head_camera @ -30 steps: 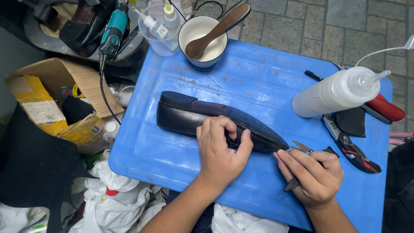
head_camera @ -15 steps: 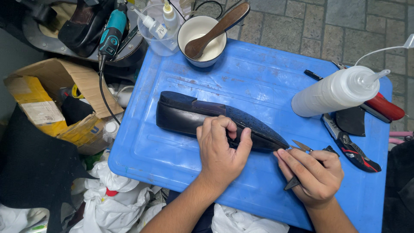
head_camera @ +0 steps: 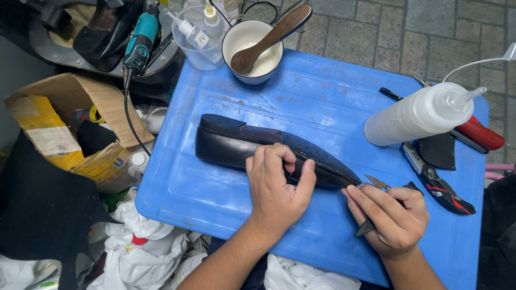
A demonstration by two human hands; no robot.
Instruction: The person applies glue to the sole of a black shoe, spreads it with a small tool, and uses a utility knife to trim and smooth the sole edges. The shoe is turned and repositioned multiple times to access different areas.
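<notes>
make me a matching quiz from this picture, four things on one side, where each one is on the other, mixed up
Things:
1. shoe
2. wooden spoon
3. squeeze bottle
4. small knife

Places:
A. in the right hand, tip at the shoe's toe
B. lying on its side at the right end of the blue board
C. resting in the white cup at the board's far edge
D. on its side mid-board, under the left hand

Pairs: 1-D, 2-C, 3-B, 4-A
</notes>
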